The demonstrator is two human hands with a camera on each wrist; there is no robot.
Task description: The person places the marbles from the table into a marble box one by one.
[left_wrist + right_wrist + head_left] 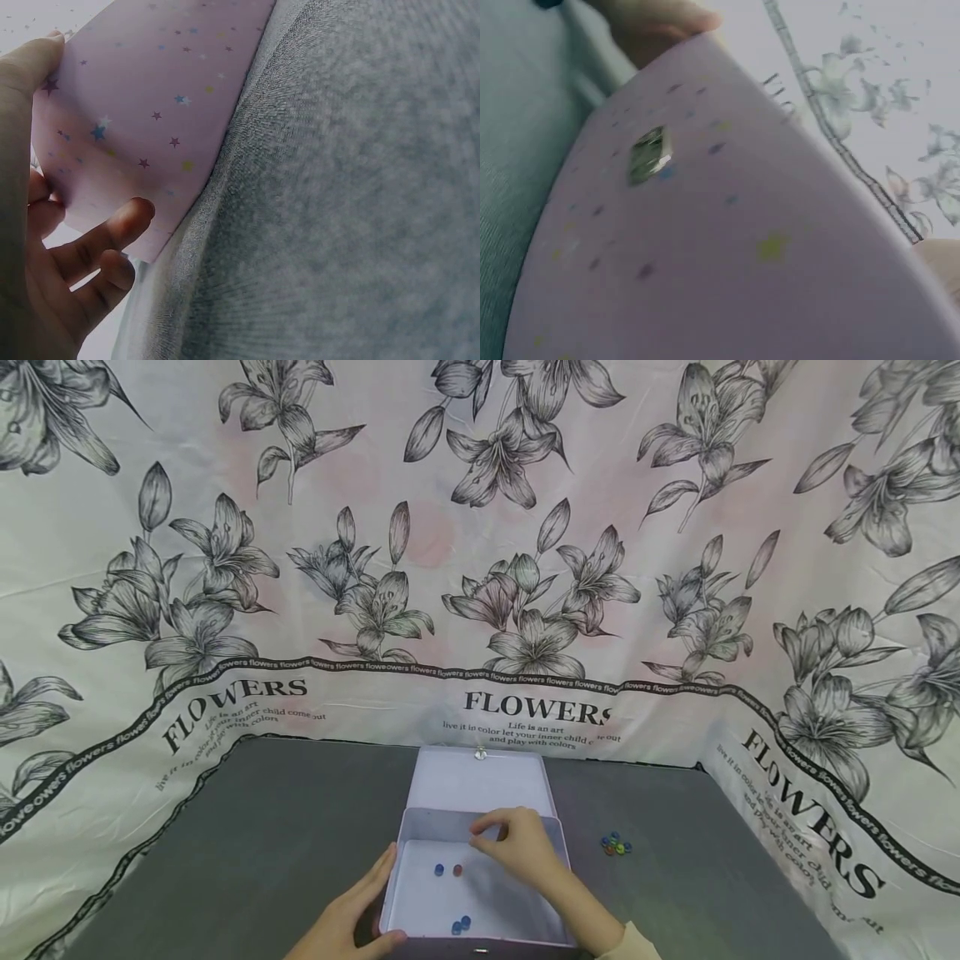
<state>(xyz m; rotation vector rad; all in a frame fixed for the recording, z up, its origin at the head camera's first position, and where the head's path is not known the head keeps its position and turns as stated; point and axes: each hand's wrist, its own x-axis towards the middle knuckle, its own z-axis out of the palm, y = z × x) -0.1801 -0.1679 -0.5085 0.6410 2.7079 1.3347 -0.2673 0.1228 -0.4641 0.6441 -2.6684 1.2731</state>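
The head view alone shows the interior of the box: one blue bead beside one orange bead, and two blue beads near the near wall. A group of mixed beads lies right of the box on the table. The left wrist view adds a star print on the lilac outer wall; the right wrist view details a metal clasp.

Legible writing on the cloth: "FLOWERS", "Life is an art".

The box opens upward; its lid extends to the far side. Foreshortening prevents determining the long axis.

The left hand grips the near-left corner. The right hand is above the interior, thumb and forefinger tips close together; whether they pinch anything cannot be told.
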